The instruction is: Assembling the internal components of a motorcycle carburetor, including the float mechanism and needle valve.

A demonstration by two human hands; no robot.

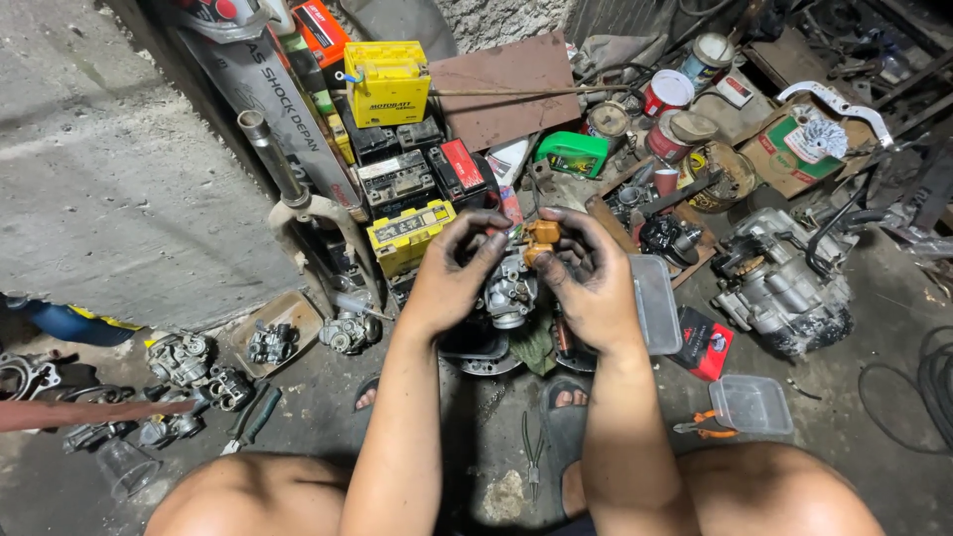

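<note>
Grimy concrete floor [854, 298] of a cluttered workshop is serving as the work area. Both hands are closing together on a grey metal carburetor [510, 293]: the left hand [452, 278] is gripping its side, the right hand [588, 283] is pinching an orange part [543, 236] on top of it. Behind the carburetor, yellow batteries [386, 81] and black ones are crowding against the wall. Right of the carburetor, a clear plastic container [656, 303] and an engine block [784, 283] are hemming in that side. Below the carburetor, pliers [533, 457] are lying between the sandalled feet. Left of the carburetor, bare concrete is leaving open room. The carburetor's underside is staying hidden behind the fingers.
</note>
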